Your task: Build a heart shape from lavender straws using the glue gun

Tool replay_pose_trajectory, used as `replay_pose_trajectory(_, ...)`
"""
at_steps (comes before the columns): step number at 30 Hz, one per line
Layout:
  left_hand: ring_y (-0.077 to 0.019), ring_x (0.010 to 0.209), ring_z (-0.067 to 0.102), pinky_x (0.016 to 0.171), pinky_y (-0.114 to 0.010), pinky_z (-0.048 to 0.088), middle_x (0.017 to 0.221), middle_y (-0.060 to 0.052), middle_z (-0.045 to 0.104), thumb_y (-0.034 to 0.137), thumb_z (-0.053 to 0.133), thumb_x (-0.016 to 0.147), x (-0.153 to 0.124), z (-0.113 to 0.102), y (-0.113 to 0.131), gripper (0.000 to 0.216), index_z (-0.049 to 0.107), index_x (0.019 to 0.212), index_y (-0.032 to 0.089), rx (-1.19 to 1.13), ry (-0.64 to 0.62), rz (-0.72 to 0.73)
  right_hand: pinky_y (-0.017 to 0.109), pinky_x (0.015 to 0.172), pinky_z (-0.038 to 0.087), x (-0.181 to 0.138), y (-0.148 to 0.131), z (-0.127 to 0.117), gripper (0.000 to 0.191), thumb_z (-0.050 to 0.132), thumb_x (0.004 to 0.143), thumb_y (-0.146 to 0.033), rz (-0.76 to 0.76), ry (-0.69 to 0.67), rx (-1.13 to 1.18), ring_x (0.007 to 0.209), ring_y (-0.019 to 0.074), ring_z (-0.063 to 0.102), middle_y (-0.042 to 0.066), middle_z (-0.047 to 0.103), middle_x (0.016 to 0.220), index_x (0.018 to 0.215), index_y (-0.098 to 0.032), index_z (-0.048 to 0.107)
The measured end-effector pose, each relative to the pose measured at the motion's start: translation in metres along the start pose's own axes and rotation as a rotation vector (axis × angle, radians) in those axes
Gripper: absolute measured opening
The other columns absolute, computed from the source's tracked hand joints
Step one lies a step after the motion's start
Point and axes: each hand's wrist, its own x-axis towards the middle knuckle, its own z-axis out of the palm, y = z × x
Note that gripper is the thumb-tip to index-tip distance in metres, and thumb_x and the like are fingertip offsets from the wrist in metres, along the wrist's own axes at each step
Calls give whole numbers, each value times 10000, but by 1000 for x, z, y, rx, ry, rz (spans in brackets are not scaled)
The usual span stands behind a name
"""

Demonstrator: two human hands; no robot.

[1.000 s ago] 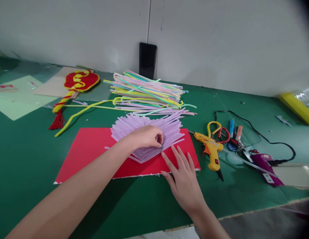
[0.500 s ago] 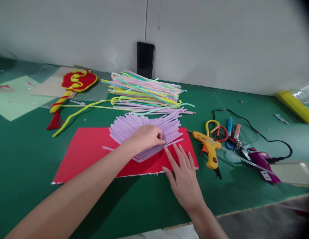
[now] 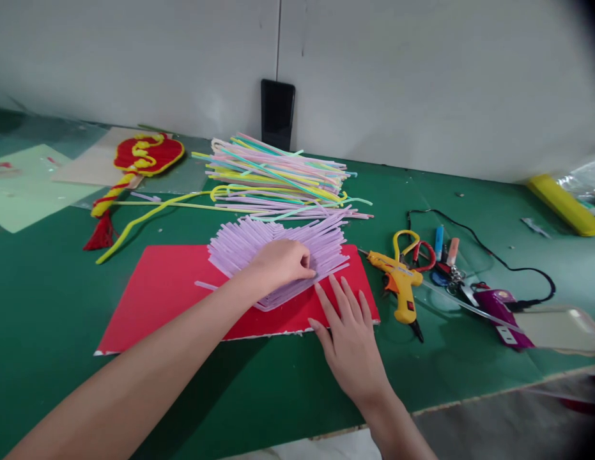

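Rows of lilac pipe cleaners (image 3: 239,246) lie in a leaf-like V pattern on a red board (image 3: 148,287). Over the middle of the rows, my left hand (image 3: 282,263) is closed, its fingertips on a lilac pipe cleaner (image 3: 336,271) at the lower right of the pattern. Part of the pattern is hidden under that hand. My right hand (image 3: 349,335) is open, with its fingers spread on the board's right part, close to the same pipe cleaner's lower edge.
Behind the board lies a pile of coloured pipe cleaners (image 3: 278,172); a phone (image 3: 278,115) leans on the wall. To the right are a yellow glue gun (image 3: 402,287), pliers (image 3: 425,255) and a purple power strip (image 3: 501,313). A red-and-yellow fan (image 3: 153,156) lies left.
The whole view has shifted slightly, so things appear a little further left. Both hands keep nearly the same pose and place on the board.
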Motion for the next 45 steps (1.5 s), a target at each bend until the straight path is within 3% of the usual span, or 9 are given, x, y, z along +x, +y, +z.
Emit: replay_pose_trajectory(45,-181,673,581,569,-275,324,696,-25,664,447,608,753,-1,6,1,252,653,700,204,37,67,23,528,1088,246,1,0,-1,512,352,947,-434,-11,-15,-15,1393,272,230,81,323,1494,1407,-208,369)
